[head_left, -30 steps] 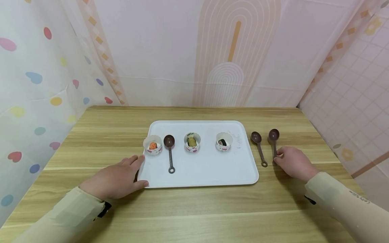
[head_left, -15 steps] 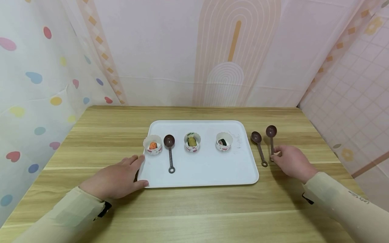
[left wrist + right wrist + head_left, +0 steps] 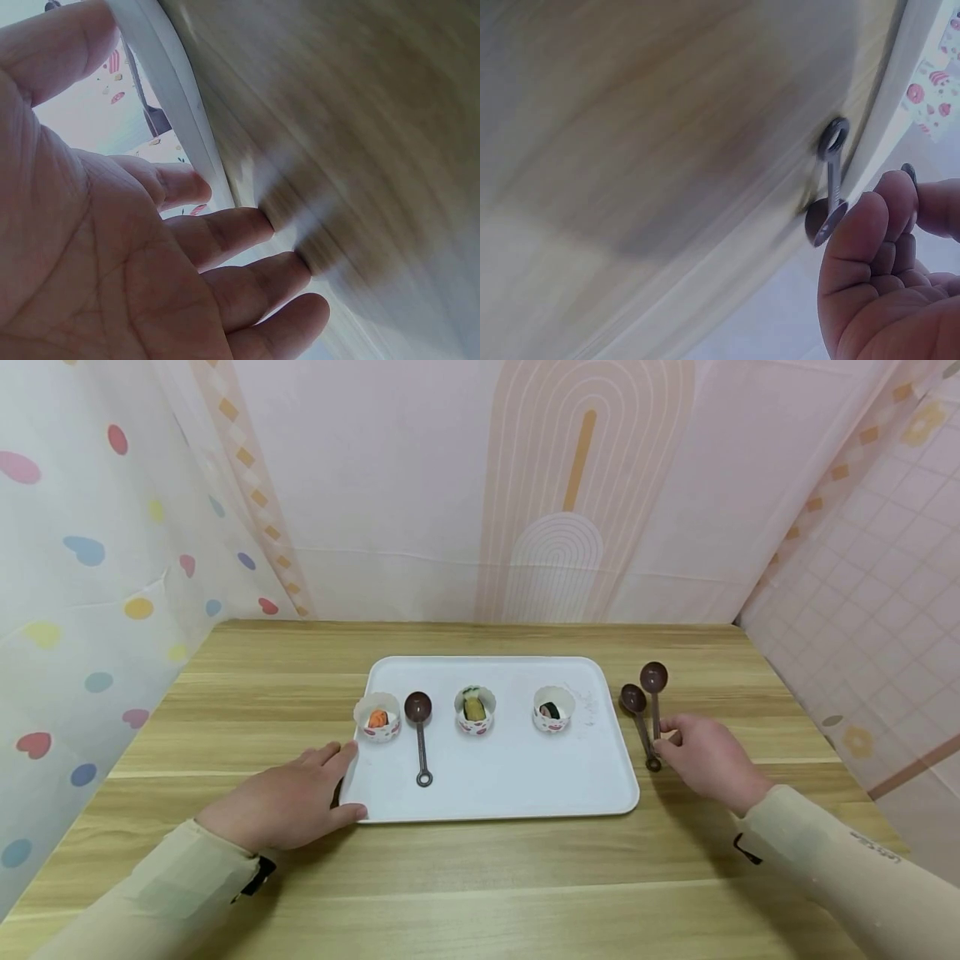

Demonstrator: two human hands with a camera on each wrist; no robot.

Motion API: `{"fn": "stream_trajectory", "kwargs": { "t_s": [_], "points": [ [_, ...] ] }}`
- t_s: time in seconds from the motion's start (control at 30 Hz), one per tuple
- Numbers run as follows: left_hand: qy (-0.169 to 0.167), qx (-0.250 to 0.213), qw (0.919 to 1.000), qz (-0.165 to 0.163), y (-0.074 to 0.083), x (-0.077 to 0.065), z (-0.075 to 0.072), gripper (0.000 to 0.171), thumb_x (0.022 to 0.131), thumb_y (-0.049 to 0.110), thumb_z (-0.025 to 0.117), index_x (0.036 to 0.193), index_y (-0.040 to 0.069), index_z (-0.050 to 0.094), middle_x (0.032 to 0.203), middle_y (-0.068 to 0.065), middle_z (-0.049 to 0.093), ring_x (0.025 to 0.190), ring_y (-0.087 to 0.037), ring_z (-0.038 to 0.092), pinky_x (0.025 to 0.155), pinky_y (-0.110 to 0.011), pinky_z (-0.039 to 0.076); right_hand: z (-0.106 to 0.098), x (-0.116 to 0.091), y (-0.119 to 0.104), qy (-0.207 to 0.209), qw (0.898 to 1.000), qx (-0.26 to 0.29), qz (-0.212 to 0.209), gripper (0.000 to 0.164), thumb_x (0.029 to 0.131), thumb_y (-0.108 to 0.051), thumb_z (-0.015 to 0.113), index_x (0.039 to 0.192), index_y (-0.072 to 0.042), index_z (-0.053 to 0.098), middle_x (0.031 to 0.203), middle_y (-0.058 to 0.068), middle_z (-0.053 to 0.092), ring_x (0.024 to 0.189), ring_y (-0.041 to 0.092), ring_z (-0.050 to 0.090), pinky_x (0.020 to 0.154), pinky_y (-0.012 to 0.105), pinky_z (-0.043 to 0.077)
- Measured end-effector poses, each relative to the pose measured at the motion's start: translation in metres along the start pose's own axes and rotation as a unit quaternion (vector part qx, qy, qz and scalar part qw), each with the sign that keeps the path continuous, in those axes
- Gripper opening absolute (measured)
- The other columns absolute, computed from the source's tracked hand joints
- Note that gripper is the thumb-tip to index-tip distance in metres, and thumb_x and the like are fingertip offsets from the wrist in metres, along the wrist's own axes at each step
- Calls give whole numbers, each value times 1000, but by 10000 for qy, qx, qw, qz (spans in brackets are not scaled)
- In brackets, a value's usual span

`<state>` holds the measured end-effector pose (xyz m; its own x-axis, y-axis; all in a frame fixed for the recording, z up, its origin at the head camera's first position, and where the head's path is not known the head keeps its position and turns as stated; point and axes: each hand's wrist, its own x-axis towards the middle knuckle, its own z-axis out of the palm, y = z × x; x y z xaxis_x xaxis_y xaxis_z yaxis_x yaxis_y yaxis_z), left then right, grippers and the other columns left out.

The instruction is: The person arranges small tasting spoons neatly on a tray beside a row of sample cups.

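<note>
My right hand (image 3: 712,760) pinches the handle end of a brown measuring spoon (image 3: 654,678), whose bowl points away from me. Just left of it, a second brown measuring spoon (image 3: 633,698) lies on the table by the tray's right edge; its ringed handle end shows in the right wrist view (image 3: 834,139). At the left edge of the white tray (image 3: 495,793), my left hand (image 3: 277,806) rests with fingers spread and thumb on the near corner. On the tray lies a third measuring spoon (image 3: 418,708), between an orange-filled paper cup (image 3: 381,733) and another paper cup (image 3: 475,727).
One more paper cup (image 3: 552,723), holding a small dark-wrapped piece, stands on the tray's right part. Wood-grain table (image 3: 495,885) surrounds the tray. Patterned cloth (image 3: 390,510) hangs behind the table and at both sides.
My right hand has moved left and slightly away from me with the measuring spoon, bringing it close beside the one on the table. My left hand and the tray stay put.
</note>
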<state>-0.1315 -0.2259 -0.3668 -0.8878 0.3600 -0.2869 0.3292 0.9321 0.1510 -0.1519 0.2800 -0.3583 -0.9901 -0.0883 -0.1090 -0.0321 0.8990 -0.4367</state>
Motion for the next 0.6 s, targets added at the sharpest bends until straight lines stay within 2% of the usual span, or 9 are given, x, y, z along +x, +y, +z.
{"fn": "stream_trajectory", "kwargs": {
  "t_s": [0.33, 0.6],
  "points": [
    [-44, 11, 10000, -44, -1, 1, 1, 100, 96, 66, 63, 163, -2, 32, 161, -33, 40, 147, -51, 43, 108, -65, 49, 6, 0, -17, -89, 9993, 365, 42, 39, 102, -14, 60, 133, 10, 62, 91, 9, 76, 67, 14, 59, 58, 29, 47],
    [-67, -3, 10000, -63, -1, 0, 0, 101, 96, 67, 62, 162, -2, 32, 161, -34, 39, 147, -52, 42, 108, -65, 48, 12, 1, -29, -53, 9978, 660, -22, 31, 102, -11, 60, 127, 8, 66, 82, 7, 69, 58, 13, 51, 50, 25, 40]
  ]
}}
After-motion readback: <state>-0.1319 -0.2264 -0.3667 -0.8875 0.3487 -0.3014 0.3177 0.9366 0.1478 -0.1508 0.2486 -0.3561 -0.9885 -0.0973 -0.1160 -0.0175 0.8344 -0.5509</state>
